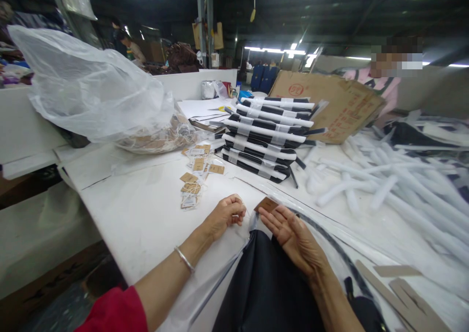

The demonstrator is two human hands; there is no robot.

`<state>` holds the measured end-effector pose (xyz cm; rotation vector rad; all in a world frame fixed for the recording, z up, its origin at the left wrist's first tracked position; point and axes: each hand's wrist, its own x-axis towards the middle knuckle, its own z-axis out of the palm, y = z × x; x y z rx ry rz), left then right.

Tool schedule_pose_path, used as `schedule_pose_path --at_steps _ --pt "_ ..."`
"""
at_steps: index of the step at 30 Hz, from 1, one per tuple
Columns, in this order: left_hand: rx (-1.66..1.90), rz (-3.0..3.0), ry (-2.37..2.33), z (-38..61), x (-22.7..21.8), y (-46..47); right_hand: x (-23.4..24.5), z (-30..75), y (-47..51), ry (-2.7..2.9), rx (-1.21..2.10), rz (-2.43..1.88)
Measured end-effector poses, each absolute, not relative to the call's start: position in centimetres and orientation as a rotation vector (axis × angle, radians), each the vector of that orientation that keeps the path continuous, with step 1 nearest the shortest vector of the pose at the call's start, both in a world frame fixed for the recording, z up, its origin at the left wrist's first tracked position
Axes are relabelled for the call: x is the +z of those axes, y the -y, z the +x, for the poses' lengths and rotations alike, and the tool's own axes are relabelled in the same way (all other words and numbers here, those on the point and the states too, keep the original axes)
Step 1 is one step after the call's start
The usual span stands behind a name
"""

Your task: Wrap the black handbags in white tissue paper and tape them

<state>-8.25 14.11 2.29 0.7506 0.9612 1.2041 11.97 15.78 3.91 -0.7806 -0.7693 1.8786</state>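
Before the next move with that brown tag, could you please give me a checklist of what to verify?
1. Brown tag rests at the tips of the right hand, fingers open: ok.
2. Left hand is closed beside the tag: ok; what it grips, cannot tell.
3. Dark bag lies under both hands: ok.
4. Spare tags lie on the table ahead of the left hand: ok.
5. Tag touching the bag or held above it: cannot tell.
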Motion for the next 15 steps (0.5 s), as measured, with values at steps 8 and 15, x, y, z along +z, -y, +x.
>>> schedule_pose_path --at_steps 8,15 --pt "1.277 0.869 -1.077 -7.3 1.8 -14.5 2.6 11.3 -15.3 1.101 1.564 -1.026" --pt "1.258 0.85 -1.097 -6.7 2.3 -14.1 3.6 10.1 -14.5 1.661 1.239 -1.078"
